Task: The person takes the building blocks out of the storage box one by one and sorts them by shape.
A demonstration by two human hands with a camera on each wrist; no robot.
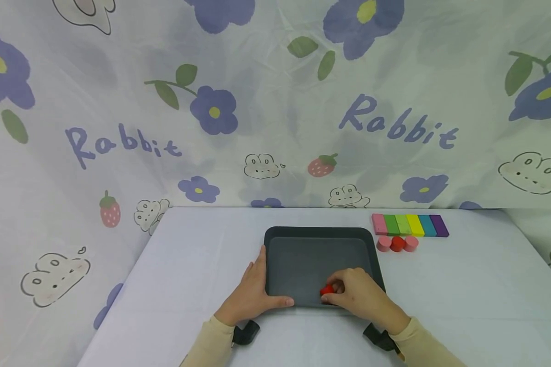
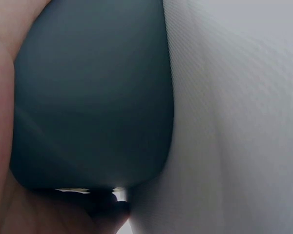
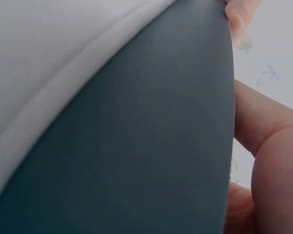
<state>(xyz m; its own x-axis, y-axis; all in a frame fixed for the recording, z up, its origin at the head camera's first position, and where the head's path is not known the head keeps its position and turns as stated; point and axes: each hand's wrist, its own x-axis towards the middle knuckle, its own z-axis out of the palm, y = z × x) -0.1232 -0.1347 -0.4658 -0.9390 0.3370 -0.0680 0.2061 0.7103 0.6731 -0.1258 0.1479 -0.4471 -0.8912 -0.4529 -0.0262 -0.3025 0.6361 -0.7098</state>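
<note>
A dark grey rectangular baking tray (image 1: 298, 265) lies on the table. In the head view, my left hand (image 1: 252, 293) rests on its near left corner, straight fingers along the left side and thumb along the front rim. My right hand (image 1: 362, 295) pinches a small rounded red piece (image 1: 327, 289) between thumb and fingers, low over the tray's near right part. The curled fingers hide some of that piece. Both wrist views show mainly the tray's outer wall (image 2: 97, 97), with parts of the hands beside it.
Behind the tray on the right lies a row of coloured bars (image 1: 408, 225), pink to purple. In front of them stand two pink cylinders (image 1: 411, 243) with a red one (image 1: 397, 243) between. A white cloth (image 1: 202, 244) covers the table; a patterned curtain (image 1: 275, 117) hangs behind.
</note>
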